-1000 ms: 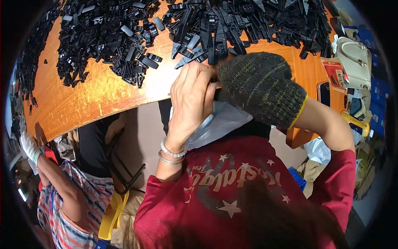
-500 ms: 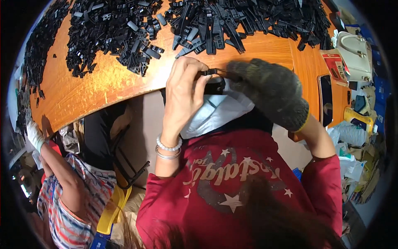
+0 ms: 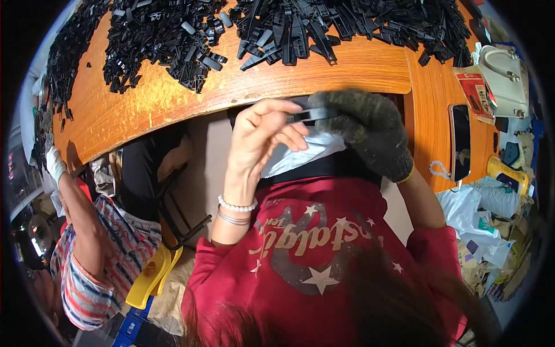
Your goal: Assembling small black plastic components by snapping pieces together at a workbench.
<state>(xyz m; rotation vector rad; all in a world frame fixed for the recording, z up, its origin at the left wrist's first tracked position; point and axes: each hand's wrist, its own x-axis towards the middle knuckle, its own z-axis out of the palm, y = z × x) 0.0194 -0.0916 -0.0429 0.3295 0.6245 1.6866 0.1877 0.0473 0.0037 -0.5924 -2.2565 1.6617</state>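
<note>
Table (image 3: 324,72) edge: hands w/ black clip (image 3: 309,115) pulled nearer.

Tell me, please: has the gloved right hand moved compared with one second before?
Yes. The gloved right hand has come back off the wooden table toward the body; it now sits below the table edge, gripping a black plastic piece.

A coarse, matt knitted glove (image 3: 370,130) is worn on the right hand. The small black part (image 3: 305,116) is seen as smooth plastic. Glossy, scuffed wood is noted on the table (image 3: 324,72). Pearly beads are seen on the bracelet (image 3: 236,205).
</note>
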